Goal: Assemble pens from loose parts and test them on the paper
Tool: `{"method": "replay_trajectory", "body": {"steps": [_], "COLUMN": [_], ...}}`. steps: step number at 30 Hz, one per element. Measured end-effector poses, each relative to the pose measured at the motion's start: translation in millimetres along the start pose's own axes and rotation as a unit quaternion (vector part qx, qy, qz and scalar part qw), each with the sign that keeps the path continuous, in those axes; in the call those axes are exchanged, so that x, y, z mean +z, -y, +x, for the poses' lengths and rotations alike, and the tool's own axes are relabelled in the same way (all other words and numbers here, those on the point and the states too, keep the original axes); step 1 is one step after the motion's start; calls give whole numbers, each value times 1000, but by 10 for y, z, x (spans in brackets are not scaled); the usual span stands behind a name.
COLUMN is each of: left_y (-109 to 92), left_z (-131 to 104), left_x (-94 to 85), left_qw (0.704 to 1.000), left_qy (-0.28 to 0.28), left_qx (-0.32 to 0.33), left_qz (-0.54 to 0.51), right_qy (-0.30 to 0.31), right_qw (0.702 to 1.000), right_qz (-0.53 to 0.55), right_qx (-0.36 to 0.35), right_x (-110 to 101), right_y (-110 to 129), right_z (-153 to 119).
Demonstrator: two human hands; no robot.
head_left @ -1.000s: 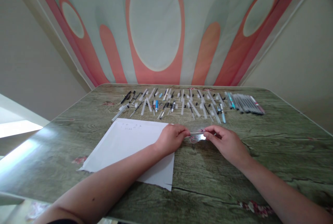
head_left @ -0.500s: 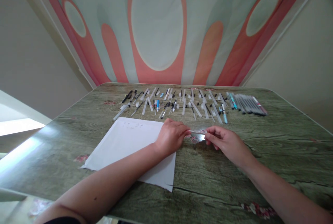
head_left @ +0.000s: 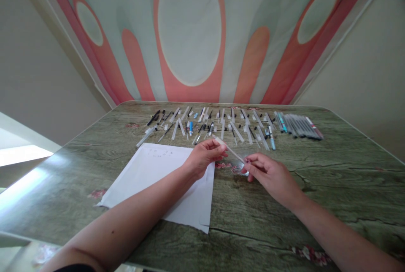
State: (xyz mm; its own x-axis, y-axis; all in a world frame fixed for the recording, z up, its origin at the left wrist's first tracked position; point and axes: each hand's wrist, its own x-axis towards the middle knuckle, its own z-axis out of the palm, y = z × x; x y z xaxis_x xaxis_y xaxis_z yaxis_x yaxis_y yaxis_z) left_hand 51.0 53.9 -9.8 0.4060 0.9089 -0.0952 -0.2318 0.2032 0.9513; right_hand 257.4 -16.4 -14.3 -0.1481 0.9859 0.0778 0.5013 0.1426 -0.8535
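Observation:
A slim whitish pen barrel (head_left: pixel 234 153) is held in the air between my two hands, slanting down to the right. My left hand (head_left: pixel 207 154), above the right edge of the paper, pinches its upper part, and the tip pokes out past the fingers. At the lower end, the fingertips of my right hand (head_left: pixel 264 172) are closed on it. Whether a refill sits inside cannot be made out. Under my left forearm lies a white sheet of paper (head_left: pixel 152 179) with small pen marks near its top edge.
Beyond the hands, loose pen barrels (head_left: pixel 223 128), refills, caps and a blue-capped pen (head_left: pixel 191 127) lie in two rough rows. To their right is a tight row of grey pens (head_left: pixel 299 126). All rest on a wood-patterned table (head_left: pixel 341 179).
My left hand has turned, its thumb side now showing, and moved slightly left. The pen barrel has gone from nearly level to slanted, with more of it visible. My right hand has shifted a little left.

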Motion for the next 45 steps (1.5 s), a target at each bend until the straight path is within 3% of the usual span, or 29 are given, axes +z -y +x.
{"method": "replay_trajectory", "body": {"steps": [2, 5, 12, 16, 22, 28, 32, 35, 38, 39, 41, 43, 45], "left_y": [30, 44, 44, 71, 83, 89, 99, 102, 88, 79, 63, 56, 67], "left_z": [-13, -40, -89, -129, -148, -137, -145, -152, -153, -152, -149, -144, -135], "left_x": [20, 55, 156, 213, 227, 224, 227, 216, 196, 190, 186, 191, 201], "left_qw": [1000, 1000, 999, 995, 987, 983, 982, 984, 986, 986, 986, 984, 983], "left_qy": [-5, 3, -41, -73, -75, -69, -64, -53, -26, -14, 8, 10, -4], "left_qx": [-5, 10, 25, 16, -6, -42, -41, -22, -12, -13, -15, -14, -16], "left_qz": [-26, -22, -25, -63, -142, -166, -172, -168, -163, -163, -166, -175, -182], "right_qy": [8, -36, -167, -184, -201, -202, -208, -197, -85, -31, 43, 46, 8], "right_qw": [1000, 988, 883, 847, 835, 841, 861, 917, 995, 998, 974, 964, 978], "right_qz": [-18, -139, -416, -465, -459, -429, -387, -297, -54, 45, 193, 232, 183], "right_qx": [-9, -53, -141, -182, -229, -263, -256, -179, -15, 39, 109, 121, 96], "right_x": [65, 130, 162, 160, 145, 138, 147, 156, 142, 133, 113, 105, 116], "right_y": [-2, -6, 62, 98, 115, 104, 50, 58, 110, 125, 139, 134, 126], "right_z": [-9, -25, -74, -90, -93, -104, -115, -112, -82, -66, -35, -15, -18]}}
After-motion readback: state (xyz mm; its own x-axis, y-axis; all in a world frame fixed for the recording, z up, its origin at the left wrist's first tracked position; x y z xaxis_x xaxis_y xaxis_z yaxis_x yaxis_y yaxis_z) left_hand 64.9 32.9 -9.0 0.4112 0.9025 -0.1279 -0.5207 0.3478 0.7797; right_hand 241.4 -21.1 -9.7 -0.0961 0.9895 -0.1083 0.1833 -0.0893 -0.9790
